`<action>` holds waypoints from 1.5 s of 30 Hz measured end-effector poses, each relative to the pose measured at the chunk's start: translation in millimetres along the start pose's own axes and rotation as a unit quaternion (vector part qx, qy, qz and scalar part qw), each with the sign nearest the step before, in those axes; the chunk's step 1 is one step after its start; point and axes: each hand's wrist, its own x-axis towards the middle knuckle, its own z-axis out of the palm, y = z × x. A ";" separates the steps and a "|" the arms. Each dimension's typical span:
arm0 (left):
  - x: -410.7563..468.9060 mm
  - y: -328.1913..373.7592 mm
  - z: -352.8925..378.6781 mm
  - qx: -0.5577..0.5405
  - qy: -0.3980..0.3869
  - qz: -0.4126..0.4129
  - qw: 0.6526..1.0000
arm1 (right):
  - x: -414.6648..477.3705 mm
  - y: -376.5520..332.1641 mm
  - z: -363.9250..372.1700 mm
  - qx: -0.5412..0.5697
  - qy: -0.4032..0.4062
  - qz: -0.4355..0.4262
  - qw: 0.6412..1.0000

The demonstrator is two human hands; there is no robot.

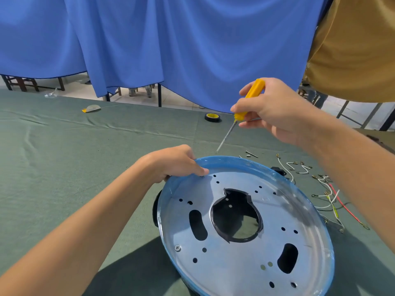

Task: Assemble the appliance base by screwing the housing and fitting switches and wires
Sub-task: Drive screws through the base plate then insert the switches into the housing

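My right hand (275, 112): clasps the yellow screwdriver (253, 96), its tip poised just beyond the housing's far rim.
My left hand (177, 164): grips the housing (235, 259) at its blue rim.
Housing: on the green cloth (64, 157); one screw (177, 248) seated.
Wires (330, 196): loose, to its right.

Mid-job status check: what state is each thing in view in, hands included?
Left hand: grips the housing's far rim.
Right hand: holds the screwdriver.
Screwdriver: tilted, tip in air, off the housing.
Housing: on the cloth, one screw seated, many holes empty.
Wires: loose on the cloth, unconnected.
Tape roll: lying flat, untouched.
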 end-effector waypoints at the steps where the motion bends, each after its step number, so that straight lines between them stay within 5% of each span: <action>1: 1.4 -0.2 1.9 0.004 0.003 -0.003 1.000 | 0.1 -1.7 -2.8 0.020 -0.005 0.007 1.000; 5: 4.3 -4.3 3.9 -0.028 0.007 -0.015 0.999 | 0.7 9.3 0.3 0.032 -0.040 0.068 0.996; 10: 4.5 -7.7 6.1 -0.047 0.009 -0.013 0.999 | 4.8 33.5 10.8 -0.175 -0.124 0.045 0.976; 13: 5.0 -8.0 6.3 -0.060 0.006 -0.017 0.998 | 10.9 36.3 8.3 -0.441 -0.205 -0.025 0.874; 15: 5.5 -7.7 6.1 -0.060 0.004 -0.021 0.998 | 14.7 44.6 7.2 -0.538 -0.256 0.004 0.803; 17: 6.3 -8.1 5.9 -0.059 0.005 -0.023 0.998 | 18.7 54.4 4.3 -0.536 -0.292 0.053 0.791; 21: 7.2 -9.5 5.6 -0.061 0.005 -0.023 0.998 | 24.7 71.0 -6.6 -0.386 -0.312 0.140 0.857; 31: 8.1 -12.1 6.7 -0.093 -0.009 -0.019 0.995 | 25.3 84.7 -9.6 -0.315 -0.290 0.106 0.897; 37: 5.8 -10.8 5.3 -0.100 -0.020 -0.017 0.995 | 13.6 80.1 -14.7 -0.361 -0.296 0.152 0.871; 45: 4.2 -11.0 4.4 -0.099 -0.027 -0.017 0.995 | -11.8 82.5 -49.8 -0.297 -0.413 0.291 0.810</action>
